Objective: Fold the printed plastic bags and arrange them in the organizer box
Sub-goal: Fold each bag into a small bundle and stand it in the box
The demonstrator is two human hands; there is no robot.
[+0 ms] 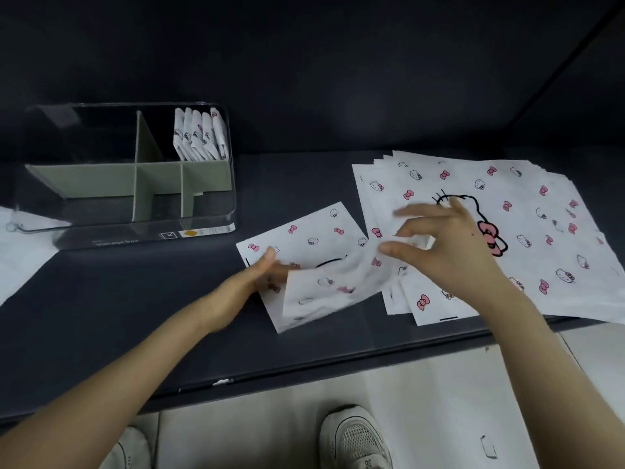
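A white plastic bag printed with pink bows and cat faces (306, 238) lies partly folded on the dark table in front of me. My left hand (260, 275) holds its left edge, fingers under the raised flap. My right hand (439, 242) pinches the blurred, lifted right part of the same bag. A fanned stack of flat printed bags (527, 231) lies to the right, under my right hand. The clear organizer box (216, 184) with grey-green dividers stands at the back left; several folded bags (198, 135) stand upright in its rear right compartment.
Another white sheet or bag (20, 252) lies at the far left edge of the table. The table's front edge runs across the lower middle; below it are a pale floor and white sneakers (355, 438). A dark wall rises behind the box.
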